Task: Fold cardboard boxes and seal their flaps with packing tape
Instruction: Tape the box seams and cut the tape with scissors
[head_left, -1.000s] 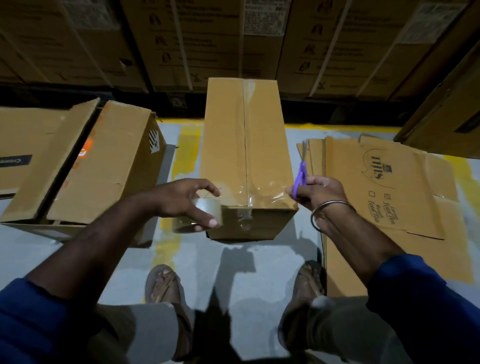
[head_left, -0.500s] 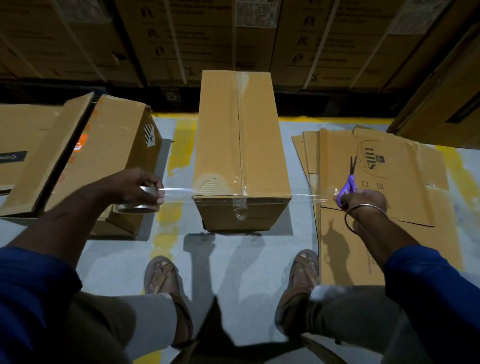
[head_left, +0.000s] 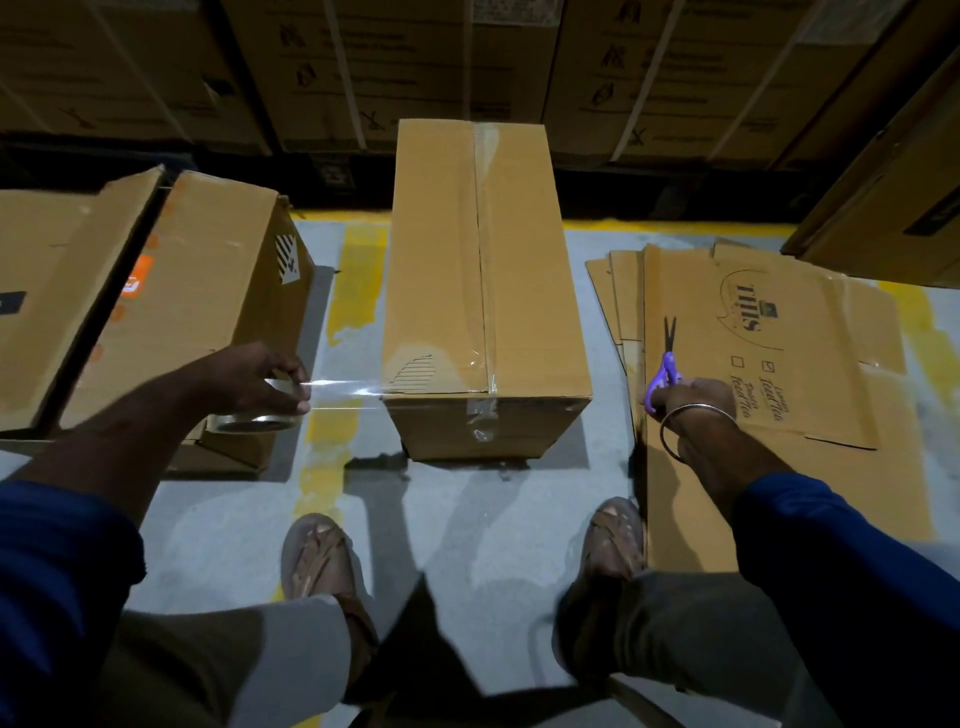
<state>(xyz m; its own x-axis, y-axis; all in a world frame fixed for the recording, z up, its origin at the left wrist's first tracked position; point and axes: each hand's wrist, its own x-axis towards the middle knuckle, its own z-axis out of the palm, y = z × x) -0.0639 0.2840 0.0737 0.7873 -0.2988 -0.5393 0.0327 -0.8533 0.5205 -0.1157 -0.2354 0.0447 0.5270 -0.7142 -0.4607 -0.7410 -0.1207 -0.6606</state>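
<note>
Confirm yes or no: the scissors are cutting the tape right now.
No: the scissors are in the right hand, away from the tape.

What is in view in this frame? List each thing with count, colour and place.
sealed box: one, brown, centre floor, clear tape along its top seam.
tape roll: one, clear, left of the sealed box, a strip stretched from it to the box's near edge.
scissors: one, purple handles, right of the box.
flat cartons: a stack, brown, printed, floor at right.
open boxes: at least two, brown, floor at left.
stacked cartons: many, brown, along the back.
floor: grey, yellow lines.
sandals: two, brown, bottom centre.
left hand: holds the tape roll.
right hand: holds the scissors.
</note>
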